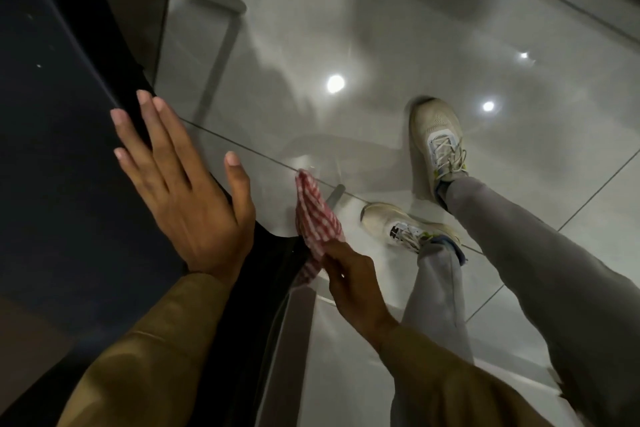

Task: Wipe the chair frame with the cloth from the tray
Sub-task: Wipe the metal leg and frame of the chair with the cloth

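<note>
At the far left of the frame I see one dark chair seat (52, 149), smooth and matte, with a curved black edge running down toward the lower centre. My left hand (183, 184) lies flat against that edge, its fingers (138, 135) spread wide and straight, holding nothing; the sleeve (145, 357) below it is a mustard-brown fabric. In the upper left, grey metal tubes of the chair frame (221, 55) show: one round bar slanting across, one leg dropping to the floor, and a third pale upright piece in the lower centre.

Just right of centre hangs one cloth (317, 218), soft, crumpled, in a red-and-white check, touching the top of that lower frame piece. My right hand (353, 281) pinches its lower end, fingers closed on the fabric.

Further right I count two pale mesh sneakers (436, 142) with white laces, two grey trouser legs, and three round light reflections on the glossy grey tiled floor (381, 10).
</note>
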